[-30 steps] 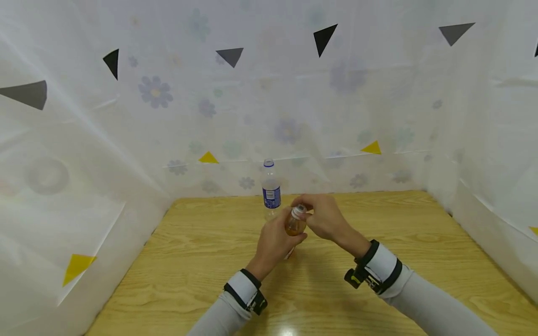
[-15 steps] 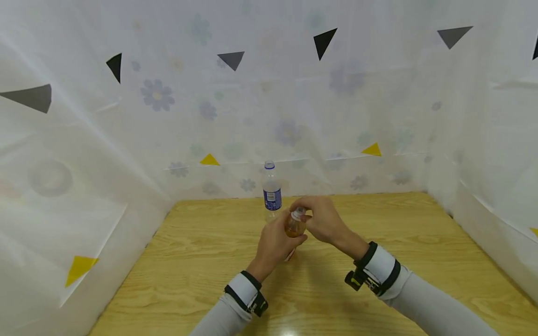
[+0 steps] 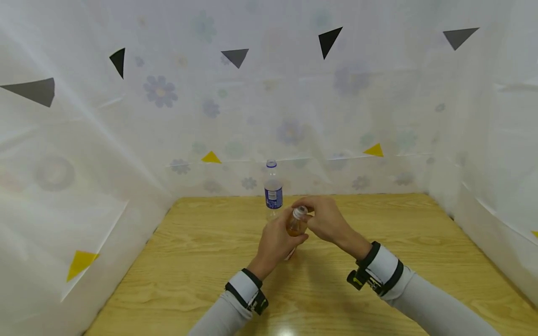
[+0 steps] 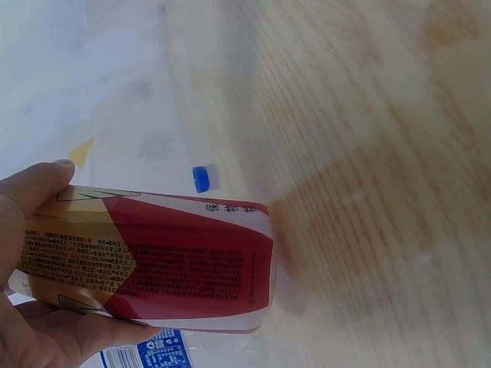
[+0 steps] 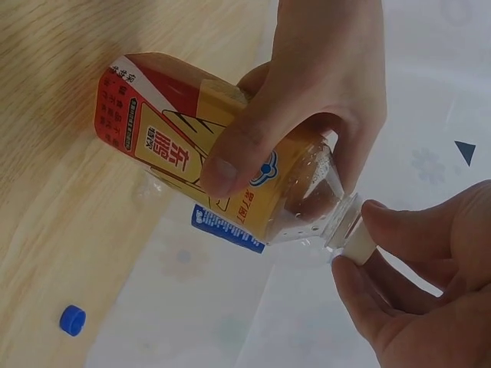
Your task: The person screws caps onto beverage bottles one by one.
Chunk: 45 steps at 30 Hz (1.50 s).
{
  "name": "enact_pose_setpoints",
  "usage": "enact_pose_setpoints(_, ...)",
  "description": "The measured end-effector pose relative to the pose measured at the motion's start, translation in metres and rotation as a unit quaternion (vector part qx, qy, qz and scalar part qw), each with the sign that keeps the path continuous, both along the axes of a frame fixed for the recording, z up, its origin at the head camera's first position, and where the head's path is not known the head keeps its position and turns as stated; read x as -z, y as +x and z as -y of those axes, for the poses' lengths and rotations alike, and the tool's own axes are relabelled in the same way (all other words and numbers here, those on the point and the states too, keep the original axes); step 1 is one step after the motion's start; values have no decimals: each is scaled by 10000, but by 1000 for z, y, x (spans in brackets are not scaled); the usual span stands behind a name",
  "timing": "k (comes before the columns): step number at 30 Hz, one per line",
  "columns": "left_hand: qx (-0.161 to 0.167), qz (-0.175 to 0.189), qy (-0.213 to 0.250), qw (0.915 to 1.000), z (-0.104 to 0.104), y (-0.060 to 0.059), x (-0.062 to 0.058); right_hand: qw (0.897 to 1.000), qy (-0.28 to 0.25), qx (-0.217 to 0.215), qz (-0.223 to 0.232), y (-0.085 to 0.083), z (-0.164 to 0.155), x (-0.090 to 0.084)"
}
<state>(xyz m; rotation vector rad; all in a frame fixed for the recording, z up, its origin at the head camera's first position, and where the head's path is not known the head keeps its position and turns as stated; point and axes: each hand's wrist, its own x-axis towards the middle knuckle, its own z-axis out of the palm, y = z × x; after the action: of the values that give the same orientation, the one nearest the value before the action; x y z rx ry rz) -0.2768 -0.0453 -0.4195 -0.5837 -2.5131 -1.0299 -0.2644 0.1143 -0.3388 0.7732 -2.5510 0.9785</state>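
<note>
Bottle, one, with red-and-yellow label (image 4: pixel 184 253): held within the left hand (image 3: pixel 274 241), whose thumb and fingers are wrapped round its upper label. It is carried close to upright over the table (image 3: pixel 189 266); whether its base is touching cannot be told. Its clear shoulder and neck are left showing above that grip.

Cap, one, white (image 5: pixel 358 244): found at the neck of the gripped bottle, pinched between thumb and fingertips of the right hand (image 3: pixel 329 221). Whether it is fully seated on the neck cannot be told.

Bottle, one, clear, with blue label (image 3: pixel 273 197): stood upright on the table just beyond the left hand's grip, its lower part partly hidden by that hand. A blue ring is seen round its neck.

Cap, one, blue (image 5: pixel 73 320): laid on the table, apart from the gripped bottle, as shown in both wrist views.

Straps, two, black and white (image 3: pixel 244 286): worn behind each hand, over grey sleeves (image 3: pixel 437 301).

Sheeting, white (image 3: pixel 260 107): hung beyond both hands and to either side, marked with faint flowers and grey, black and yellow triangles.
</note>
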Motion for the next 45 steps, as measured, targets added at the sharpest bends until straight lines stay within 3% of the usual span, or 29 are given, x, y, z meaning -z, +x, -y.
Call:
enact_pose_setpoints(21, -40, 33, 12, 10000, 0, 0, 0, 9970, 281, 696, -202, -5, 3, 7)
enact_pose_setpoints(23, -38, 34, 14, 10000, -1, 0, 0, 9969, 362, 686, -143, -5, 2, 5)
enact_pose_setpoints(28, -39, 105, 29, 9999, -1, 1, 0, 9929, 739, 751, 552, -4, -6, -7)
enact_pose_setpoints(31, -65, 108, 10, 9999, -1, 1, 0, 9915, 863, 622, 746, -3, -10, -16)
enact_pose_setpoints(34, -97, 111, 2, 9999, -1, 1, -1, 9935, 873, 388, 625, -1, -12, -20)
enact_pose_setpoints(39, -76, 94, 50, 9999, -1, 0, -1, 9968, 744, 57, 300, 0, -9, -15)
enact_pose_setpoints(45, 2, 90, 47, 9999, -3, 1, 0, 9984, 562, 8, 56, 1, -7, -10)
